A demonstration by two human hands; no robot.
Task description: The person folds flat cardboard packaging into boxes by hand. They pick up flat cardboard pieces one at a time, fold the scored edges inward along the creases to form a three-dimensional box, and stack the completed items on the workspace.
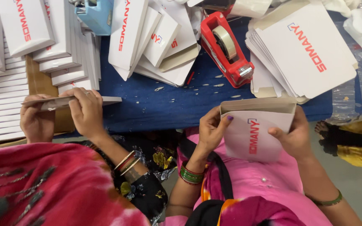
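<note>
Two hands belonging to the camera wearer hold a flat white cardboard box [254,134] just above the lap, at the near edge of a blue-covered table [164,104]. The left hand [211,127] pinches the box's left side, thumb on its printed face. The right hand [292,136] grips the right side, fingers wrapped behind. The box's top flap is bent open, showing a brown inner side.

Doing this fold well likely means keeping both thumbs close to the crease so the flap bends straight, and holding the box square rather than twisted.

To the left, a co-worker's two hands [63,115] hold another flat box [70,101] edge-on over the table. On the table, a red tape dispenser [227,48] sits between a fanned pile of flat white boxes [306,50] on the right and a loose heap of boxes [156,37] in the middle. Neat stacks of finished boxes [5,96] stand at far left.
</note>
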